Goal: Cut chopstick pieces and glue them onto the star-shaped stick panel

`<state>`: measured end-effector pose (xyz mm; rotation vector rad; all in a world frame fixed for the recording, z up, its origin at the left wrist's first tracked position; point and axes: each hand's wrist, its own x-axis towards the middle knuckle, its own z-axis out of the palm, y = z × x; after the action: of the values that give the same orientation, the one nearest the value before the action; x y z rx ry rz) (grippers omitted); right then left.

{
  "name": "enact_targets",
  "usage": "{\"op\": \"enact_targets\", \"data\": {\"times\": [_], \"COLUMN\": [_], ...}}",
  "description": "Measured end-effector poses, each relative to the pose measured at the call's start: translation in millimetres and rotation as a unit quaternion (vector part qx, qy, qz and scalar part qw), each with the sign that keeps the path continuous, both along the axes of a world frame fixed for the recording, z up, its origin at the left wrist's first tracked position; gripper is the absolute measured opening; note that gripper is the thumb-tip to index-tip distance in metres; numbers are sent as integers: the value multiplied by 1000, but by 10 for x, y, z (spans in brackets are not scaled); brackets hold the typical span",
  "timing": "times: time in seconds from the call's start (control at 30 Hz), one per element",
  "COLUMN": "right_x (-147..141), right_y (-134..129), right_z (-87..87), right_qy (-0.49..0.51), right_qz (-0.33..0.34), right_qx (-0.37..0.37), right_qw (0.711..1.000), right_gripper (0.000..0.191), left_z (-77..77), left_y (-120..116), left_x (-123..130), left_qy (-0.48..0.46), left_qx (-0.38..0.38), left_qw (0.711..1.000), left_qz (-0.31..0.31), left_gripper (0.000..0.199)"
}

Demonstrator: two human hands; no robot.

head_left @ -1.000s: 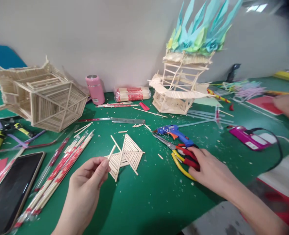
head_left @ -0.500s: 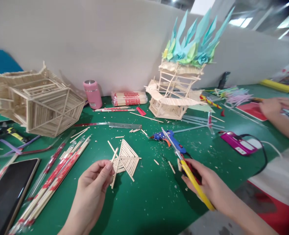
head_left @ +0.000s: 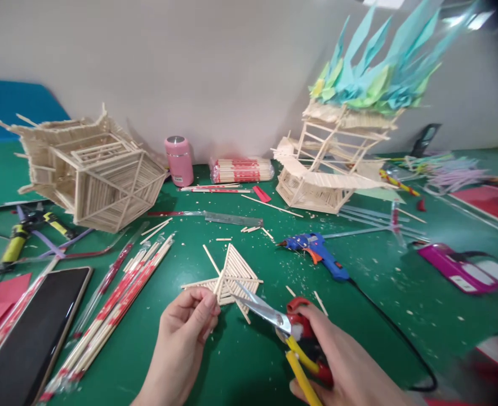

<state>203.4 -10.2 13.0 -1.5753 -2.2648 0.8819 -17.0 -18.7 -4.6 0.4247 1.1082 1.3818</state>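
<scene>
Pale wall (head_left: 126,62) stands behind a green desk (head_left: 227,366) strewn with wood scraps (head_left: 223,239); along its far edge, from left to right, are a stick-built house (head_left: 114,175), a pink flask (head_left: 179,160), a wrapped stick bundle (head_left: 241,170) and a stick tower (head_left: 350,117) topped with blue-green paper leaves (head_left: 371,84); wrapped chopsticks (head_left: 118,310) and a phone (head_left: 29,332) lie toward the near left corner.

A second ago the scissors (head_left: 274,317) lay beside the blue glue gun (head_left: 316,251), under the right hand (head_left: 337,349); now that hand has lifted them and swung them inward from the right edge, blades parted, their tips over the flat stick lattice (head_left: 237,268), which lies inward from the middle of the near edge; as I judge it, this brings both hands to one spot, with the cutting edges ready beside the wood; whether metal touches any stick, I cannot tell.

Left hand (head_left: 185,332) pinches a short stick (head_left: 219,286) between thumb and fingers, at the lattice's near left side; the right hand grips the scissors' red and yellow handles, its fingers partly hidden; the glue gun rests on the desk, untouched.
</scene>
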Motion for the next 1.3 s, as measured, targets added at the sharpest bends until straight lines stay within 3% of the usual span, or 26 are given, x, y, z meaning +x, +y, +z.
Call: {"op": "enact_targets", "data": {"times": [0.27, 0.83, 1.07, 1.3], "right_x": [-140, -249, -254, -265], "right_y": [-89, -144, -168, -178], "right_z": [38, 122, 86, 49], "right_qy": [49, 66, 53, 38], "right_qz": [18, 26, -3, -2], "right_qx": [-38, -45, -37, -73], "right_qw": [998, 996, 998, 997], "right_gripper": [58, 40, 25, 29], "left_z": [-21, -39, -92, -53], "left_y": [-48, -107, -123, -130], "left_x": [16, 28, 2, -68], "left_qy": [3, 54, 84, 163], "left_qx": [-8, 30, 66, 130], "left_qw": [1000, 997, 993, 974], "left_qz": [-6, -38, -49, -93], "left_gripper": [22, 14, 11, 5]}}
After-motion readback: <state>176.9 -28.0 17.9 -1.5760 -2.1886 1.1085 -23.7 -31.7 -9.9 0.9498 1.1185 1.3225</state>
